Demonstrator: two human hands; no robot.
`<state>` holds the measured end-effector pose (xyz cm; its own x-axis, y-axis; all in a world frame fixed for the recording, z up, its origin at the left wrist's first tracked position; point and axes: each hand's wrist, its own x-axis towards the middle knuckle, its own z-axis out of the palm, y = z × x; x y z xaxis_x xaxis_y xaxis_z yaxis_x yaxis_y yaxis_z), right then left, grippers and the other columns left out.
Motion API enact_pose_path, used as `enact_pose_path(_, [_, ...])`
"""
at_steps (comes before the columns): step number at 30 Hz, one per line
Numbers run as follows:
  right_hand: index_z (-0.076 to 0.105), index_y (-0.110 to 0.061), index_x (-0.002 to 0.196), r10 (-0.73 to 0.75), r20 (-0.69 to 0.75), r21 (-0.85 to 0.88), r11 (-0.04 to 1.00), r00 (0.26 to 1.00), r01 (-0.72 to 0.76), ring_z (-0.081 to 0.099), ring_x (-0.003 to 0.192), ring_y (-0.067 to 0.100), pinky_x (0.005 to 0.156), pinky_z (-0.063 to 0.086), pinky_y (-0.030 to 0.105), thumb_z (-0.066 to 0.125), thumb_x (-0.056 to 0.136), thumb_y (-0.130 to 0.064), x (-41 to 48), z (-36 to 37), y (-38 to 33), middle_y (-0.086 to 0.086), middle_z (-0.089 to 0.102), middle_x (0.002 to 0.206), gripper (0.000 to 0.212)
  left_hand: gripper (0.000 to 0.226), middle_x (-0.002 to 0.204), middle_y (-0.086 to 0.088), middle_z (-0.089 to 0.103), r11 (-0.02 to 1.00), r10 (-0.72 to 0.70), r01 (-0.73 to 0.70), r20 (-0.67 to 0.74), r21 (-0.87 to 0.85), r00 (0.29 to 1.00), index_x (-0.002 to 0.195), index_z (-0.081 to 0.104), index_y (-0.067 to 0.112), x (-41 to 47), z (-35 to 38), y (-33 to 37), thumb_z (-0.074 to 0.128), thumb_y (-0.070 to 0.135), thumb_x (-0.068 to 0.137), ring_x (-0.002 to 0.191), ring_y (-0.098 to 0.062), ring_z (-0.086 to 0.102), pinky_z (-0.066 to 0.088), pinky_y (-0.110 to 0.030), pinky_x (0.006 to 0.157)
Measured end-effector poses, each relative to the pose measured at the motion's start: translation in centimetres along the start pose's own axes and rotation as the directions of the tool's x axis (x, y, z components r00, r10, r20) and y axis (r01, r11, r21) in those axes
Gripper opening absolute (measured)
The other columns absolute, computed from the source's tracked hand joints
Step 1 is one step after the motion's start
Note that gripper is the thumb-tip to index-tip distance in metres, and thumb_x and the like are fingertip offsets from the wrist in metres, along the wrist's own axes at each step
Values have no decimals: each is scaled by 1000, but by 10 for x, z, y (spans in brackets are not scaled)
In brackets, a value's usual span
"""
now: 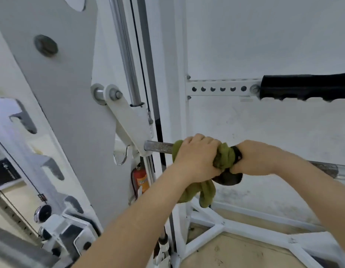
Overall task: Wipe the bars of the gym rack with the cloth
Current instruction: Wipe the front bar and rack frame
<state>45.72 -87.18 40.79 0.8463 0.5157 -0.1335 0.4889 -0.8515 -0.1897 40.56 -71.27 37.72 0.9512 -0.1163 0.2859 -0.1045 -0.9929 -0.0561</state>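
White gym rack [216,225] across the whole view, base beams low at the right. On the left, a tall grey notched plate [71,113], tilted. Upper right, a black padded arm [307,88] bolted to a holed white bracket. Across the middle, a knurled steel bar [158,147], running from the rack's white pivot arm to the right edge, bare at both ends. Green cloth [224,154] wrapped round the bar between those bare stretches, one tail hanging below. Left hand [196,156] clamped on top of the cloth, fingers [208,143] curled tightly over it and round the bar, tips hidden on the far side. Right hand [258,158] just beside, touching the cloth's right end, curled over the bar; fingertips out of sight, so no telling how much cloth lies under them. Dark rounded shape [228,179] below the two hands, too unclear to identify. Behind the rack's upright, a red fire extinguisher [139,178].
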Motion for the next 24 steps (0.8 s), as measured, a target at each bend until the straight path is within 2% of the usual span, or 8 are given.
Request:
enact_pose_path(3, [46, -14, 111, 51, -193, -83, 994, 980, -68, 53, 102, 27, 83, 47, 39, 51, 89, -45, -18, -26, -18, 7, 51, 116, 39, 108, 161, 3, 3, 978, -166, 177, 102, -114, 981, 152, 8, 28, -38, -10, -36, 66, 67, 70, 146, -23, 2, 5, -51, 118])
enact_pose_path(6, [45, -16, 122, -87, -292, -152, 987, 953, 44, 52, 106, 27, 79, 39, 38, 48, 86, -57, -10, -14, -79, 5, 53, 117, 55, 107, 160, 6, -14, 908, -303, 318, 96, -274, 948, 152, -9, 22, -71, -5, -58, 65, 52, 82, 146, -16, -12, 1, -36, 117])
enact_pose_path(8, [49, -16, 111, -130, -203, -255, 964, 970, 76, 53, 79, 20, 66, 34, 31, 57, 83, -55, 13, 18, -112, -1, 53, 89, 48, 88, 161, 5, -13, 890, -365, 341, -24, -302, 931, 153, -7, 18, -84, 3, -66, 57, 29, 93, 146, -12, -13, -1, -25, 113])
enact_pose_path(11, [48, -20, 77, -135, -396, -328, 945, 908, -2, 37, 53, 13, 49, 24, 26, 58, 87, -18, 43, 42, -134, -5, 39, 64, 14, 76, 162, 1, -1, 874, -395, 327, -135, -359, 909, 153, 1, 14, -100, 11, -73, 45, 4, 92, 147, -11, -3, -2, -18, 113])
enact_pose_path(14, [47, -20, 75, -229, -426, -279, 953, 875, 114, 59, 74, 19, 60, 33, 28, 50, 90, -10, 60, 47, -168, -4, 59, 80, 19, 69, 157, -2, 22, 839, -397, 264, -202, -476, 896, 153, 11, 15, -103, -1, -71, 40, 1, 91, 142, -11, 20, 17, -22, 116])
enact_pose_path(18, [41, -17, 70, -327, -430, -280, 934, 842, 220, 64, 85, 20, 63, 35, 30, 43, 94, -7, 71, 42, -199, -3, 58, 79, 26, 57, 146, 10, 33, 776, -473, 278, -230, -566, 851, 153, 10, 28, -96, -11, -77, 33, 17, 102, 116, 13, 29, 19, 7, 92])
enact_pose_path(22, [38, -19, 72, -337, -435, -300, 929, 835, 218, 53, 68, 18, 52, 26, 28, 47, 94, -23, 60, 46, -154, -8, 35, 63, 24, 65, 147, 8, 39, 894, -411, 337, -239, -297, 880, 147, 25, 29, -79, -2, -82, 51, 11, 90, 130, -8, 37, 37, -28, 105])
enact_pose_path(24, [44, -19, 84, -255, -376, -291, 945, 891, 147, 51, 70, 20, 53, 26, 29, 49, 91, -35, 43, 39, -116, -7, 43, 70, 19, 71, 148, 8, 37, 945, -304, 265, -215, -191, 928, 147, 25, 27, -72, -4, -74, 53, 7, 84, 132, -12, 34, 29, -29, 108])
